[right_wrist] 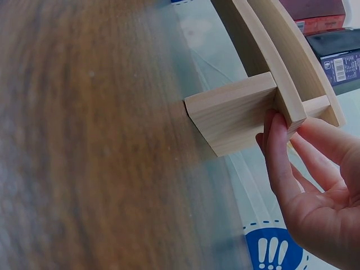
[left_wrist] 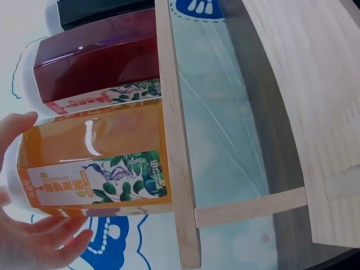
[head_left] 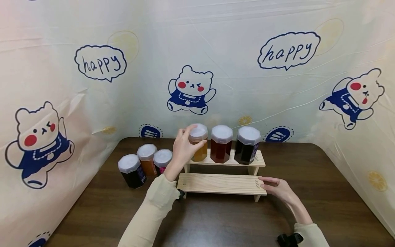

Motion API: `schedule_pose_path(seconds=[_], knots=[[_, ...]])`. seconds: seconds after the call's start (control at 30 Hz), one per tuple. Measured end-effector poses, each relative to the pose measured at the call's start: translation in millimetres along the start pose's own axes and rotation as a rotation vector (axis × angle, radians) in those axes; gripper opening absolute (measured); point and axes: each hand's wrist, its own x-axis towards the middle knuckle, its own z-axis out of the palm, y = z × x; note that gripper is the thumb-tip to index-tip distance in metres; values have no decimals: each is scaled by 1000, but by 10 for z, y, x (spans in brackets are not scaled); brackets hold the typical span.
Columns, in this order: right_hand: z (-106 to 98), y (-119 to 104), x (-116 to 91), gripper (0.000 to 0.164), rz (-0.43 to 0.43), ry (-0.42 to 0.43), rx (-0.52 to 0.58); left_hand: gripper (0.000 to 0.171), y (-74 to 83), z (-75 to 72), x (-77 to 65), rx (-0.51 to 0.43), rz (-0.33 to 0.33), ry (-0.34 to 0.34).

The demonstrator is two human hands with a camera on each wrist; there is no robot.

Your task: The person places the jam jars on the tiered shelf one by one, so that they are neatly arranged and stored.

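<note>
My left hand (head_left: pixel 182 145) grips an amber jar (head_left: pixel 201 153) near its pale octagonal lid. In the left wrist view, that jar's base rests at the left end of the upper shelf (left_wrist: pixel 179 140), and its label shows leaves and a blue bird. Beside it on the same shelf stand a dark red jar (head_left: pixel 220 151) and a near-black jar (head_left: pixel 245 152). My right hand (head_left: pixel 280 190) pinches the right end of the lower step of the two-tier wooden rack (head_left: pixel 219 183), with fingertips around the board's edge in the right wrist view (right_wrist: pixel 315 169).
Left of the rack, a group of jars stands on the brown table (head_left: pixel 92 206): a dark one (head_left: pixel 132 178), an orange one (head_left: pixel 148 168) and one with a pink label (head_left: pixel 162 168). A patterned cloth (head_left: pixel 240 92) with bear drawings hangs behind the table.
</note>
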Motion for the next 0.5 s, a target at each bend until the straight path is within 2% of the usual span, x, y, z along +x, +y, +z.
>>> schedule_pose_path(seconds=[0.33, 0.5], knots=[[7, -8, 0, 50, 7, 9, -11, 57, -51, -32, -31, -11, 51, -32], [3, -10, -5, 50, 2, 2, -13, 57, -76, -65, -79, -15, 89, -18]])
